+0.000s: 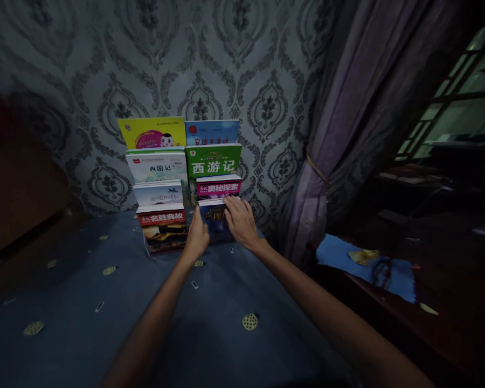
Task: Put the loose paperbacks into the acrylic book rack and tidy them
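Note:
A dark blue book [216, 229] stands in the lowest right place of a tiered book rack [146, 248]. Along its left edge, my left hand [198, 237] grips it with the fingers pointing up. At the upper right corner, the fingers of my right hand [241, 220] are bent over the cover and top edge. Just behind it stands a magenta-topped book [222, 187], then a green book [214, 160] and a blue book [212, 132]. In the left column are a red-titled book [162, 229], a pale book [157, 195], a white book [157, 167] and a yellow book [151, 132].
The rack rests on a dark blue patterned cloth [222, 302] against a damask-papered wall [157, 70]. On the right hang a tied purple curtain [319, 156] and, lower, a dark ledge with a light blue cloth [335, 256]. A brown panel [20, 188] stands at left.

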A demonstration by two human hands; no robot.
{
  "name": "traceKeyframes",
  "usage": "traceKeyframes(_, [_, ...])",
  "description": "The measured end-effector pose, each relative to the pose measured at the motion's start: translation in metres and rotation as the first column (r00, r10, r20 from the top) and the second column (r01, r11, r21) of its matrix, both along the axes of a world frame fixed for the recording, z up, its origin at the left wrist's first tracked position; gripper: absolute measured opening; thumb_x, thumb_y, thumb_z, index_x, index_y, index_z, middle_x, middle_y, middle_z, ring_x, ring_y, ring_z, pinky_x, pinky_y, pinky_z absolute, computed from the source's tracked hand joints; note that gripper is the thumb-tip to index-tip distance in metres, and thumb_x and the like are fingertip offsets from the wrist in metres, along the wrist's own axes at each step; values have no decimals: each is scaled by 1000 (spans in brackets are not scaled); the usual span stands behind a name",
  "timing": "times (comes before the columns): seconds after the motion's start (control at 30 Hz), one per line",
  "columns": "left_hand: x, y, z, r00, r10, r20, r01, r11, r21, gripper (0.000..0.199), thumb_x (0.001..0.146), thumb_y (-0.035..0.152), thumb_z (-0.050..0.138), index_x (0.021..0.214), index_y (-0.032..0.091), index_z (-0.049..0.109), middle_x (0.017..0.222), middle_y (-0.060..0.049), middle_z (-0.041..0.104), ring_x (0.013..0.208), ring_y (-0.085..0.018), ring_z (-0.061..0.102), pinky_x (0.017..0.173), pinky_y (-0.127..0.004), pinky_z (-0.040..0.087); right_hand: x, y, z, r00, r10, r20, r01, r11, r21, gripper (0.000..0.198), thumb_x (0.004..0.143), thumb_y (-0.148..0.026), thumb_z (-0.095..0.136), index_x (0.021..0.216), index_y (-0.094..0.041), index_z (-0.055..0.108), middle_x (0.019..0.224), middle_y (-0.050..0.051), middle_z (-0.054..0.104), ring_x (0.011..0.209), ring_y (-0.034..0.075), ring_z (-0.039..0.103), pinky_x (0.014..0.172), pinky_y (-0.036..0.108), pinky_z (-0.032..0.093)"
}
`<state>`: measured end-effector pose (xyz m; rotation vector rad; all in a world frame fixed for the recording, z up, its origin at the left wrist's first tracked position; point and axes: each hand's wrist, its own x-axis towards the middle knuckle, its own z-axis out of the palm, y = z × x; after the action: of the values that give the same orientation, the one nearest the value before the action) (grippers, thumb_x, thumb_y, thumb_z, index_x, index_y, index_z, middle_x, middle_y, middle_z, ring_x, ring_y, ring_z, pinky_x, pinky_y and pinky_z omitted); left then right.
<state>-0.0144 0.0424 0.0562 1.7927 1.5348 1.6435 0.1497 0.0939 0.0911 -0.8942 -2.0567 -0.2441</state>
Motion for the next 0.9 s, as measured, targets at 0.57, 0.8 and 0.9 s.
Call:
traceKeyframes(0.57, [-1, -19, 4, 999, -29, -29, 30, 999, 12, 75, 85, 11, 47, 157, 12, 27, 163, -17, 34, 152, -26, 31, 126, -47, 27, -6, 8, -4, 998, 0, -68, -1, 1000, -6, 44, 101, -28, 36, 136, -17, 60, 141, 15, 62, 136, 27, 52, 116, 54, 33])
traceKeyframes(0.8, [-53, -70, 50, 917, 171, -362, -72, 960, 272, 52, 96, 13, 34, 145, 20, 50, 157, -12, 45, 149, -21, 38, 125, -45, 29, -12, -7, 7, 991, 83, -108, -78, 996, 51, 44, 102, -31, 36, 135, -19, 61, 139, 14, 64, 134, 28, 55, 116, 56, 35])
traceKeyframes(0.9, [-92, -71, 84, 826, 397, -400, -286, 907, 310, 52, 96, 15, 36, 147, 17, 46, 160, -15, 39, 153, -26, 28, 126, -53, 21, -41, -23, 27, 978, 195, -68, -189, 978, 85, 44, 102, -30, 36, 137, -19, 60, 143, 12, 61, 137, 25, 53, 119, 50, 35])
